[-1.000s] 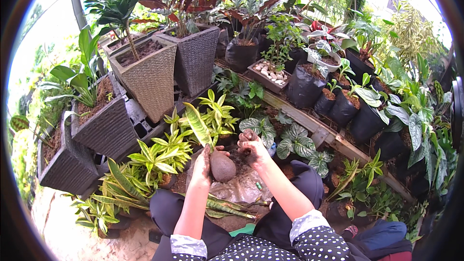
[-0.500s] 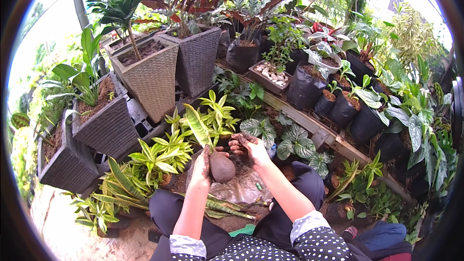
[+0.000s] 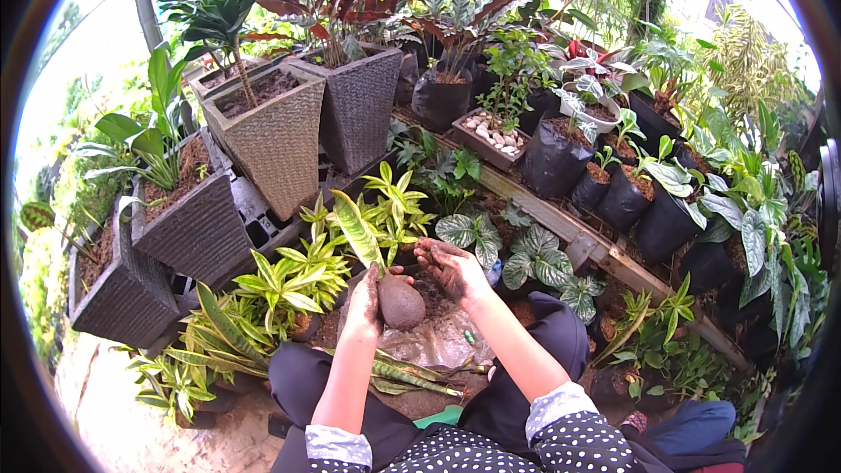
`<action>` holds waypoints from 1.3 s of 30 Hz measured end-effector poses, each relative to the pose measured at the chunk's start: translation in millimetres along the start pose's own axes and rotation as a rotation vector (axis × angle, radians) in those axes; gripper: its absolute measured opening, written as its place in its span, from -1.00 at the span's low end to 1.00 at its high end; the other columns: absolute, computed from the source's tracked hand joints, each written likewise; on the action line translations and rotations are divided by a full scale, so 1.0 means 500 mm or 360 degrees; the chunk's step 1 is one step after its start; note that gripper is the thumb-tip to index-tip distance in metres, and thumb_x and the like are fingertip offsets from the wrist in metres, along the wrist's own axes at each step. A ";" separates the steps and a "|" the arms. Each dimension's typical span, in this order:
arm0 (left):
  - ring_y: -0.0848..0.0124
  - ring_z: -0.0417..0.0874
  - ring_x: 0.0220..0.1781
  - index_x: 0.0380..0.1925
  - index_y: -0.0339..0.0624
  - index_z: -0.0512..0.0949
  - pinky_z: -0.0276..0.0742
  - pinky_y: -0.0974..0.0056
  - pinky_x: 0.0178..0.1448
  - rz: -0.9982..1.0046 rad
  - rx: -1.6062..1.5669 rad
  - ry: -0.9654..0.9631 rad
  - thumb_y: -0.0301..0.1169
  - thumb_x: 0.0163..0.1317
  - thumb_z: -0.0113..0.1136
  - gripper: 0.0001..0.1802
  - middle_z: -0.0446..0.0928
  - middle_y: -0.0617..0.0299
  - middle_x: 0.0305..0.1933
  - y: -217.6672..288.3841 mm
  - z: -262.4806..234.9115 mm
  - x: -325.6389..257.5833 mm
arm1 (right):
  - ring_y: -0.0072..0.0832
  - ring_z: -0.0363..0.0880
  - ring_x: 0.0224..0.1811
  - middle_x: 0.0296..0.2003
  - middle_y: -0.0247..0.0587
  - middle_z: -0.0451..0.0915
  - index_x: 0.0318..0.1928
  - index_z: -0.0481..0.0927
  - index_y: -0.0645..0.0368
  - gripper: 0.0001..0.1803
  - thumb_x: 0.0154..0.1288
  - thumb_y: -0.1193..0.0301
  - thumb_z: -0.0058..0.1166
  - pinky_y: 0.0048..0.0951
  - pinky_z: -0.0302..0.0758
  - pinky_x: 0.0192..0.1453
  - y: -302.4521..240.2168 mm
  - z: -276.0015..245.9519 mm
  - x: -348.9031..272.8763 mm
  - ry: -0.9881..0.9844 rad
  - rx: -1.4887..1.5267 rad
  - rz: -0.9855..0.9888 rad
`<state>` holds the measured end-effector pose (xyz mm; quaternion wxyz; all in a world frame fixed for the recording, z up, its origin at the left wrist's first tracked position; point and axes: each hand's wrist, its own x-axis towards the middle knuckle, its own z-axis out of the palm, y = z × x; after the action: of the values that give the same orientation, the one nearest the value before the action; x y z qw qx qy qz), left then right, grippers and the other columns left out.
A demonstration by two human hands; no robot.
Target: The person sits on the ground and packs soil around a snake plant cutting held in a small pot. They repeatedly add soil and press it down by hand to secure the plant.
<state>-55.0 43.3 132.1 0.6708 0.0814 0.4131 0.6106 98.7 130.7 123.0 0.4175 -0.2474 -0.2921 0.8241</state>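
Head view: left hand grips a smooth brown soil ball; right hand open, soil-caked, seemingly holding loose dirt.

Bare sandy ground near left. On it, left to far: tapered dark woven planters with soil and plants, standing close together. Wooden plank runs diagonally from far centre to right; black plastic grow bags sit in a row along it. Clear plastic sheet with loose soil lies on ground, near centre.

Brown soil ball, yellow-green striped leaf, white-dotted black sleeves.
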 end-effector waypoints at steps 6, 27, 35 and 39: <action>0.23 0.61 -0.35 -0.12 -0.33 0.40 0.56 0.16 -0.22 -0.0003 0.0012 -0.0001 -0.03 0.32 -0.19 -0.48 0.56 0.03 -0.35 -0.002 0.008 -0.001 | -0.38 0.55 -0.12 -0.13 -0.03 0.53 0.00 0.41 0.42 -0.66 0.25 0.49 0.01 -0.50 0.53 -0.01 -0.005 0.006 -0.007 0.0158 -0.0196 -0.0057; 0.18 0.60 -0.34 -0.20 -0.34 0.42 0.56 0.13 -0.21 -0.0014 -0.0007 0.0040 -0.09 0.35 -0.28 -0.52 0.56 -0.03 -0.36 -0.010 0.004 0.011 | -0.60 0.39 -0.49 -0.43 -0.32 0.49 -0.24 0.49 0.22 -0.82 0.27 0.35 0.04 -0.59 0.35 -0.39 0.010 -0.012 0.008 0.0296 -0.0177 -0.0123; 0.19 0.60 -0.34 -0.20 -0.34 0.42 0.56 0.13 -0.21 -0.0045 -0.0047 0.0005 -0.08 0.35 -0.28 -0.51 0.56 -0.03 -0.36 -0.011 -0.003 0.016 | -0.61 0.27 -0.54 -0.52 -0.39 0.37 -0.37 0.43 0.17 -0.76 0.30 0.26 -0.01 -0.52 0.29 -0.42 0.008 -0.017 0.013 0.0310 0.0054 0.0006; 0.18 0.60 -0.35 -0.21 -0.34 0.42 0.56 0.12 -0.22 0.0008 0.0026 0.0103 -0.08 0.36 -0.31 -0.50 0.56 -0.05 -0.37 -0.006 0.015 0.003 | -0.60 0.39 -0.47 -0.44 -0.34 0.46 -0.20 0.48 0.29 -0.77 0.26 0.36 0.05 -0.56 0.38 -0.35 0.019 -0.021 0.014 0.0282 -0.0160 -0.0079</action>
<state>-47.9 47.1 134.5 0.6548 0.0681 0.4393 0.6112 96.9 135.0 108.0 0.4492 -0.3325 -0.3011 0.7727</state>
